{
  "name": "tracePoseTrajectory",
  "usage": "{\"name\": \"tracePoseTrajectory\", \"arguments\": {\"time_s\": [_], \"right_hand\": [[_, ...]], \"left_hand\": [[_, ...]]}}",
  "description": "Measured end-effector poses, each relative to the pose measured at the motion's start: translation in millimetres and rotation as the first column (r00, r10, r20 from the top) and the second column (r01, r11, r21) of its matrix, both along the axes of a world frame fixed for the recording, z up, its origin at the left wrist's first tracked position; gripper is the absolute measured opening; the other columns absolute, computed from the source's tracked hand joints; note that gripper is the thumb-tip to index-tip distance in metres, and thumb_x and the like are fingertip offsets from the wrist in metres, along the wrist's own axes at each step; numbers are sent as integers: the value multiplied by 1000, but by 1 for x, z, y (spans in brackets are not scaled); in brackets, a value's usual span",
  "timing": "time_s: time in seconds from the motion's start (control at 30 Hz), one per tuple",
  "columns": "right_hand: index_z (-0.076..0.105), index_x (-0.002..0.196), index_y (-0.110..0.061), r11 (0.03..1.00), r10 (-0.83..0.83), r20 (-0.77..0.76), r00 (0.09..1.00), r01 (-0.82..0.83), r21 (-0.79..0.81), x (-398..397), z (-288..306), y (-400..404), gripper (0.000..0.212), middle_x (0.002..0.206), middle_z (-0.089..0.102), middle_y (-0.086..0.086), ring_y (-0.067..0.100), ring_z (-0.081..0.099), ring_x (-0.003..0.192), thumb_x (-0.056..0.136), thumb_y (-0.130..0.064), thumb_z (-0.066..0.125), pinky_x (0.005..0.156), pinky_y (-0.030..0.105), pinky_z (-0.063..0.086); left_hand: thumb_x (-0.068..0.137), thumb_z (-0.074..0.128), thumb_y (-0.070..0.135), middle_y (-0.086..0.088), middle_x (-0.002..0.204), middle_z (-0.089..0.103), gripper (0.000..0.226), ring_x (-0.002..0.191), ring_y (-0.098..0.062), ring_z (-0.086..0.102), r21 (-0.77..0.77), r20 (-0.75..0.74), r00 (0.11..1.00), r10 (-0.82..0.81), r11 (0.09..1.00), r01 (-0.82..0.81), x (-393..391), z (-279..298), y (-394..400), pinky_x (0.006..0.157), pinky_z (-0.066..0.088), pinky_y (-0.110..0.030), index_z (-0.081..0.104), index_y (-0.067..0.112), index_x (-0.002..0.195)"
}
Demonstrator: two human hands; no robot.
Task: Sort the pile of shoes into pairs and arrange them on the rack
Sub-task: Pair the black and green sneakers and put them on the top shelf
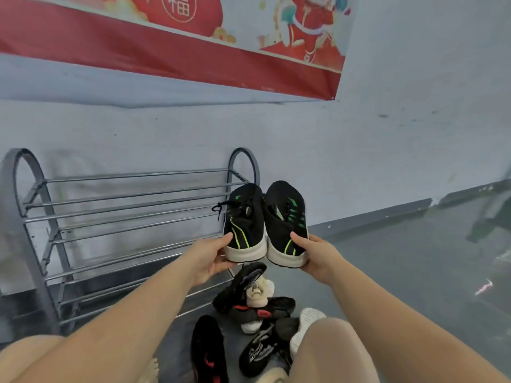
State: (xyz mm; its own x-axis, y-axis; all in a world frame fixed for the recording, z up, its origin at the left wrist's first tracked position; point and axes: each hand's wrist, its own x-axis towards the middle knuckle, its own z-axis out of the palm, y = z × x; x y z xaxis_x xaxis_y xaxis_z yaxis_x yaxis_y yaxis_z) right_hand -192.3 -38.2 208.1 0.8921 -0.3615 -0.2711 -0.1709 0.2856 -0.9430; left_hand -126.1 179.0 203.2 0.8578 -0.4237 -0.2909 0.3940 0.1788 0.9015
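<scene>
Two matching black sneakers with green stripes and white soles are held up side by side, heels toward me. My left hand (210, 258) grips the heel of the left sneaker (244, 217). My right hand (315, 255) grips the heel of the right sneaker (286, 219). Both hang in the air in front of the right end of the grey metal shoe rack (110, 217), whose bar shelves hold no shoes. Below my hands a pile of shoes (254, 308) lies on the floor: black ones with red marks, a cream one, a white one.
The rack stands against a pale wall (387, 147) with a red banner (166, 45) above it. My knees (331, 352) frame the pile at the bottom. Grey floor (401, 258) stretches to the right, with a dark skirting along the wall.
</scene>
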Motion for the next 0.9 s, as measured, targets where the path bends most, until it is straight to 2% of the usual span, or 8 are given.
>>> {"name": "tracePoseTrajectory", "arguments": {"time_s": [0.2,0.37,0.57,0.7,0.8,0.9], "right_hand": [[64,114,-12,996,87,53,995,-86,-27,44,25,32,27,97,71,5,18,66,81,87,-15,67,67,30,53],[66,109,-10,986,155,47,987,-152,-71,91,29,77,26,96,72,6,19,67,82,84,-17,70,65,30,54],[66,110,-12,958,277,28,961,-274,-86,149,12,141,25,104,72,7,24,66,94,86,-21,69,90,41,51],[65,113,-9,933,358,21,933,-357,-35,189,3,185,27,104,72,9,24,67,93,87,-18,67,82,36,54],[64,113,-10,902,431,16,902,-430,-17,214,2,214,26,105,71,8,22,67,93,89,-18,65,84,34,54],[64,109,-9,884,468,11,884,-468,-4,233,5,240,22,98,71,6,18,67,85,89,-18,65,73,29,55]], "left_hand": [[93,54,16,-12,99,65,16,83,-23,63,-24,32,993,114,993,-113,24,19,38,56,60,-29,60,2,98],[94,53,16,-9,93,65,15,80,-22,62,-39,52,974,222,975,-220,48,20,83,61,59,-32,62,4,94],[93,55,16,-11,96,66,16,81,-24,63,-15,28,940,339,941,-338,83,12,151,57,60,-28,62,2,91],[92,57,15,-13,95,68,16,83,-26,65,-36,-11,909,417,908,-417,104,8,196,58,60,-32,63,1,92],[91,58,17,-13,98,69,19,83,-25,67,2,7,888,459,888,-459,118,7,226,55,60,-29,64,0,98],[91,59,19,-12,96,69,19,79,-22,67,47,32,857,515,856,-516,131,13,248,55,60,-26,63,1,98]]}}
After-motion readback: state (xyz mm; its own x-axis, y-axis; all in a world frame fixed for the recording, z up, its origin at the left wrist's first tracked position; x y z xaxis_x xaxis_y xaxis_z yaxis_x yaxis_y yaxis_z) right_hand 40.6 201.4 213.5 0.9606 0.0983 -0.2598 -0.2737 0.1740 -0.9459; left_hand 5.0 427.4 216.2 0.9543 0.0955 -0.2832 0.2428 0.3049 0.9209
